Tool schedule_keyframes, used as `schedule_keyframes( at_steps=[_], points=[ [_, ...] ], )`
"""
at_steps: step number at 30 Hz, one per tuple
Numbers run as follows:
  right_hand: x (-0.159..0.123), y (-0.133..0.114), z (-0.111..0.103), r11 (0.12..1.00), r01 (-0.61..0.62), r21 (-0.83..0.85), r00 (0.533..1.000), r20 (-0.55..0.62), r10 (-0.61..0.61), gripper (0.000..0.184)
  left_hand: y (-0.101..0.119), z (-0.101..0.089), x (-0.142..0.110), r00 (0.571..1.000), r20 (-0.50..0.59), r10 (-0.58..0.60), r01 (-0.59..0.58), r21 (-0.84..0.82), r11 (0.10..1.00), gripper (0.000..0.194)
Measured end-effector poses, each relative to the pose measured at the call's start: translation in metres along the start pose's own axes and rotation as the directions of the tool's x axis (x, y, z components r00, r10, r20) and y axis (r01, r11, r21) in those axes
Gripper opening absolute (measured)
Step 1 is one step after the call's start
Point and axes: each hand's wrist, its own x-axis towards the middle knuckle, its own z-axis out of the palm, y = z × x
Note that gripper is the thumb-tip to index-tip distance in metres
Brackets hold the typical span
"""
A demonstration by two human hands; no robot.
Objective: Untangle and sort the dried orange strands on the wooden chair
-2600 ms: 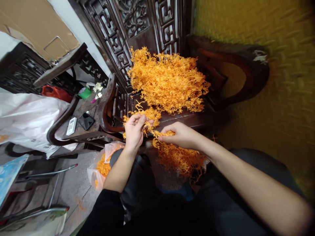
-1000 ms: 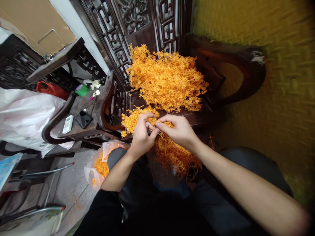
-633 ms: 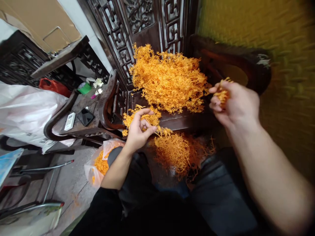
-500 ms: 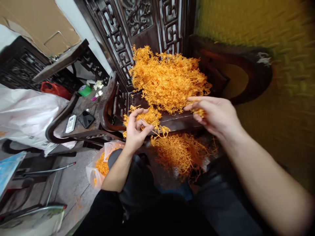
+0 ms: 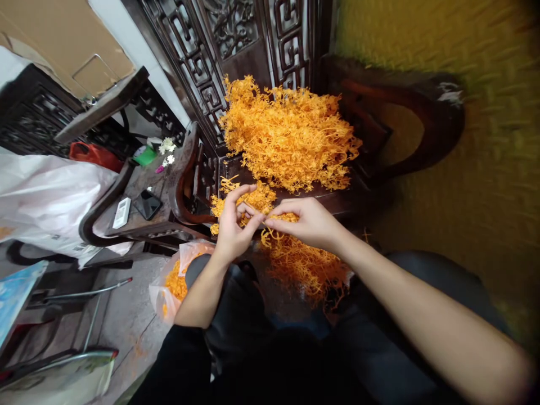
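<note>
Where the two hands meet above the lap, the left hand (image 5: 236, 225) and right hand (image 5: 306, 222) pinch one orange sprig (image 5: 270, 220) between their fingers, fingertips nearly touching; it runs crosswise between them, below the big pile (image 5: 287, 140).

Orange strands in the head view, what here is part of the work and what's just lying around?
In use:
left hand
right hand
orange strands pinched between them
big pile
lap pile
bag

Lying about:
phone
remote
white sack
red bag
</note>
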Motion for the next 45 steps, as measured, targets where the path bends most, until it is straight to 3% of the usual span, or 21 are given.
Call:
schedule_keyframes(
  at_steps=[5,9,11,13,14,16,17,18,19,22,24,26,30,33,37,40,43,45],
  points=[
    [-0.002,0.002,0.007,0.997,0.059,0.041,0.982,-0.181,-0.050,0.025,0.004,0.010,0.000,0.982,0.071,-0.173,0.180,-0.108,0.978,0.087],
    [-0.003,0.002,0.018,0.997,0.082,-0.009,0.980,-0.179,-0.082,0.026,0.006,0.013,-0.001,0.974,0.078,-0.214,0.225,-0.181,0.957,0.081],
    [-0.001,0.002,0.015,0.999,0.046,0.003,0.969,-0.244,-0.044,0.028,0.007,0.012,-0.001,0.968,0.096,-0.230,0.243,-0.156,0.957,0.079],
    [0.004,0.002,0.001,0.992,-0.006,0.127,0.906,-0.419,0.059,0.027,0.006,0.009,-0.003,0.957,0.166,-0.238,0.258,-0.111,0.960,0.083],
    [0.006,0.003,-0.011,0.973,-0.018,0.229,0.843,-0.520,0.137,0.026,0.005,0.008,-0.004,0.949,0.207,-0.240,0.263,-0.093,0.960,0.085],
    [0.009,0.004,-0.036,0.900,0.018,0.436,0.674,-0.670,0.311,0.025,0.001,0.007,-0.006,0.937,0.255,-0.239,0.268,-0.085,0.960,0.088],
    [0.009,0.005,-0.047,0.869,0.007,0.495,0.667,-0.650,0.365,0.023,-0.002,0.007,-0.006,0.938,0.254,-0.234,0.265,-0.094,0.960,0.089],
    [0.008,0.006,-0.055,0.858,-0.028,0.513,0.682,-0.617,0.392,0.022,-0.004,0.007,-0.006,0.945,0.237,-0.226,0.257,-0.109,0.960,0.089],
    [0.006,0.006,-0.058,0.852,-0.081,0.518,0.730,-0.552,0.404,0.020,-0.007,0.006,-0.006,0.954,0.211,-0.213,0.243,-0.128,0.962,0.089],
    [-0.003,0.008,-0.048,0.891,-0.240,0.384,0.914,-0.219,0.341,0.027,-0.012,0.005,-0.004,0.976,0.147,-0.158,0.183,-0.169,0.968,0.088],
    [-0.006,0.009,-0.031,0.933,-0.275,0.233,0.958,-0.014,0.286,0.034,-0.014,0.004,-0.002,0.983,0.119,-0.137,0.156,-0.171,0.973,0.088],
    [-0.007,0.010,-0.017,0.961,-0.253,0.111,0.967,0.064,0.247,0.040,-0.012,0.004,-0.001,0.987,0.108,-0.122,0.138,-0.161,0.977,0.088],
    [-0.005,0.013,0.000,0.988,-0.137,0.066,0.989,0.062,0.133,0.039,-0.002,0.007,0.000,0.990,0.107,-0.090,0.099,-0.081,0.992,0.088],
    [-0.004,0.013,0.006,0.998,-0.067,0.012,0.997,-0.043,0.067,0.029,0.005,0.010,0.000,0.989,0.086,-0.120,0.120,0.010,0.993,0.091],
    [-0.004,0.010,0.009,1.000,-0.017,0.014,0.993,-0.120,0.018,0.034,-0.001,0.015,-0.002,0.972,0.111,-0.206,0.214,-0.063,0.975,0.100],
    [-0.001,0.009,0.002,0.984,-0.059,0.169,0.966,-0.238,0.099,0.036,-0.011,0.014,-0.003,0.966,0.143,-0.215,0.239,-0.178,0.955,0.094],
    [0.002,0.011,-0.011,0.907,-0.069,0.416,0.864,-0.429,0.263,0.037,-0.014,0.012,-0.002,0.959,0.164,-0.231,0.263,-0.215,0.941,0.084],
    [0.001,0.012,-0.015,0.871,-0.065,0.486,0.858,-0.419,0.298,0.037,-0.011,0.012,-0.001,0.957,0.157,-0.243,0.275,-0.231,0.933,0.083]
  ],
)
